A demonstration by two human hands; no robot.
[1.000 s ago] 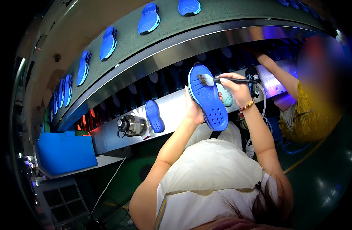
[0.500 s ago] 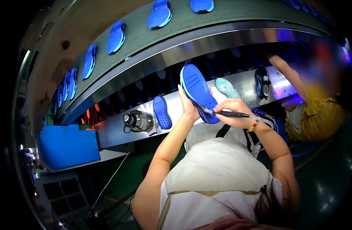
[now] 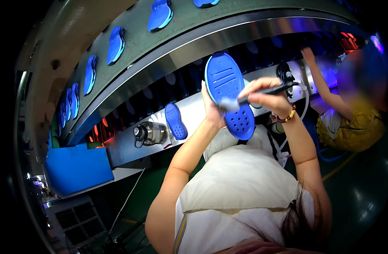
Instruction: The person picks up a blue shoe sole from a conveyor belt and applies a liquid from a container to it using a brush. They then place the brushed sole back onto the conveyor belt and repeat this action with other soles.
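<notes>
My left hand (image 3: 211, 111) grips a blue shoe sole (image 3: 222, 76) by its left edge, the face with grooves and small round holes turned up toward me. My right hand (image 3: 271, 98) is closed round the black handle of a brush (image 3: 229, 105). Its pale bristles, blurred by motion, lie over the middle of the sole; I cannot tell whether they touch it. Left of my left hand, a second blue sole (image 3: 176, 122) lies on the metal shelf (image 3: 195, 111). A pale green piece behind the held sole and my right hand is mostly hidden.
A clear bottle with a dark lid (image 3: 149, 133) stands on the shelf's left part, near a blue box (image 3: 77, 167). Beyond the metal rail, a green belt (image 3: 134, 53) carries several blue soles. A black shoe (image 3: 283, 73) sits farther right, near a co-worker's arm (image 3: 323, 82).
The brush has moved from the sole's near end to its middle. The sole has turned to face me more squarely. The co-worker's arm shows more, and soles on the belt appear shifted left.
</notes>
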